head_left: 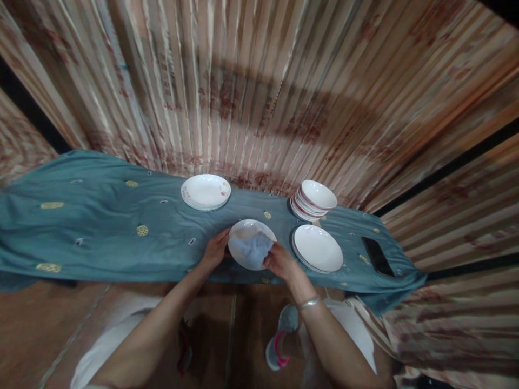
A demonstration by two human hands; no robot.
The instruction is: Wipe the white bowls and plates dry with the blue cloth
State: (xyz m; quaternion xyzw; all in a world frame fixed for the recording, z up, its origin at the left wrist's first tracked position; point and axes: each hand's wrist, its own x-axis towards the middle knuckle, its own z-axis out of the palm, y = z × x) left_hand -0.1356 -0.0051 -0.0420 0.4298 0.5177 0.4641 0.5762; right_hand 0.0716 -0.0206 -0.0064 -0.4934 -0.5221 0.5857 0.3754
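Two hands' grip closed on things: left hand (214, 249) round glossy plate (243, 229), right hand (279, 262) soft crumpled cloth (254, 247).

Tablecloth (101, 216): I see teal, scattered with small yellow woven ovals and tiny white patches.
Plate (243, 232) at the cloth's near edge: white.
Rag (253, 247) on that plate: pale blue-grey.
Plates (318, 247) right of that plate: plain white.
Bowl stack (314, 199) behind those: white with red rims.
Plates (206, 191) at the cloth's far edge: white, small coloured motifs near the rim.
Phone (377, 255) at the cloth's right end: black.
Curtain (259, 92) behind the cloth: I read beige and rust stripes with reddish prints.
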